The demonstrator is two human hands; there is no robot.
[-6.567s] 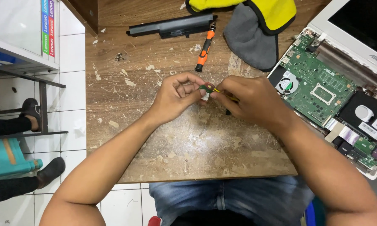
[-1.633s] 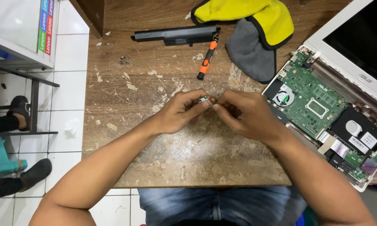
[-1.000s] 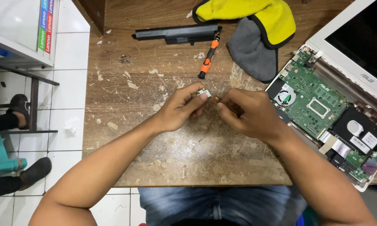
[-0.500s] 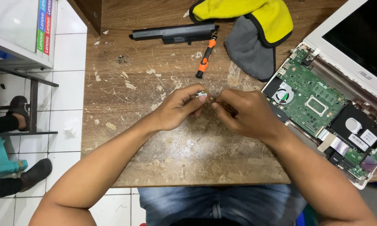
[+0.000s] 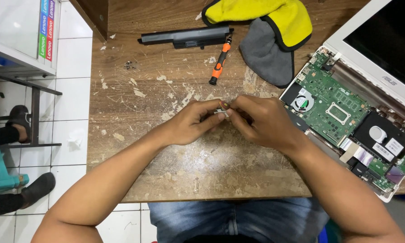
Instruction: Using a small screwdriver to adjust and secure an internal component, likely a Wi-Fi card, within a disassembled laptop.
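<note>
Here, both hands, left hand [image 5: 191, 123] and right hand [image 5: 261, 122], pinch one small part [image 5: 222, 108] together (detail too tiny to tell) left of the opened laptop [image 5: 346, 112]. Best kept low over the surface [image 5: 135, 112], with a light grip.

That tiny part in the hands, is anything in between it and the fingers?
No. Both hands, left and right, pinch the small part directly between their fingertips above the wooden table. The screwdriver lies apart, farther up the table.

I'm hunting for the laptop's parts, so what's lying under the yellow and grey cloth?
The yellow and grey cloth lies on the worn wooden table, its lower right edge at the open laptop. Anything beneath the cloth is covered and cannot be seen.
</note>
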